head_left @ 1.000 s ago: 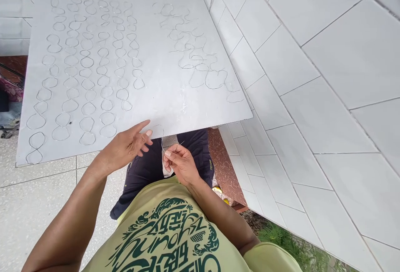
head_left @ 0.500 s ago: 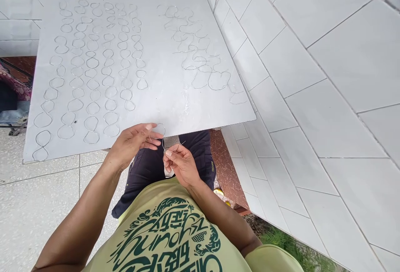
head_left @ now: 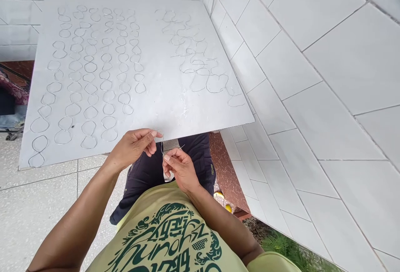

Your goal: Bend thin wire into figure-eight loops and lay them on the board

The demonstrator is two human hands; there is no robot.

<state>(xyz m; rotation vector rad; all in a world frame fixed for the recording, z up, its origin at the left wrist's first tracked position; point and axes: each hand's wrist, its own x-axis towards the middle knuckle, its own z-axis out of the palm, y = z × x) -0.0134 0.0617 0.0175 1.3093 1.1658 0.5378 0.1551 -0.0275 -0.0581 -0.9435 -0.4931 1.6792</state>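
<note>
A thin bent wire [head_left: 162, 143] is held between my two hands at the front edge of the board. My left hand [head_left: 134, 147] is closed, with thumb and index finger pinching the wire's upper curved end. My right hand [head_left: 181, 167] grips the lower part between thumb and fingers, and a short straight end sticks out above it. Rows of figure-eight wire loops [head_left: 90, 64] lie on the left of the white board [head_left: 159, 105]. Loose curved wires [head_left: 200, 72] are tangled together on its right side.
White tiled walls [head_left: 290, 55] rise behind the board and along its right. My legs in dark trousers [head_left: 200, 155] are beneath the front edge. A reddish-brown ledge [head_left: 225, 168] runs at the right, and green plants [head_left: 281, 247] show lower down.
My left index finger has come in against the wire's upper end, and the other left fingers have curled in. The right hand keeps its grip. The view has shifted slightly.
</note>
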